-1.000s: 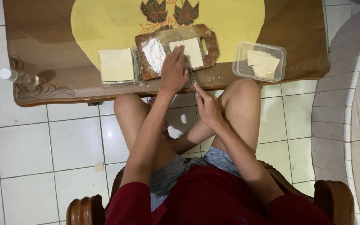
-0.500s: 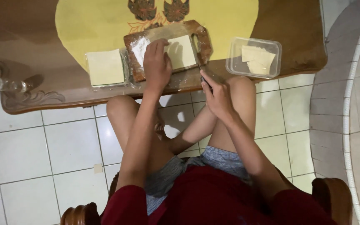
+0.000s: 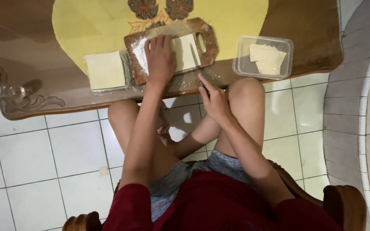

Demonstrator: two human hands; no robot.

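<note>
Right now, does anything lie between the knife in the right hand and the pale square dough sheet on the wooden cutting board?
Nothing visible does: the knife in the right hand reaches the pale square dough sheet directly; the left hand presses its other side.

A pale, flat square of dough (image 3: 184, 52) lies on a brown wooden board (image 3: 206, 40) dusted with white flour. A thin knife (image 3: 195, 64) rests at the dough's 3 o'clock edge, its blade pointing toward 12 o'clock and its handle toward 6 o'clock.
</note>
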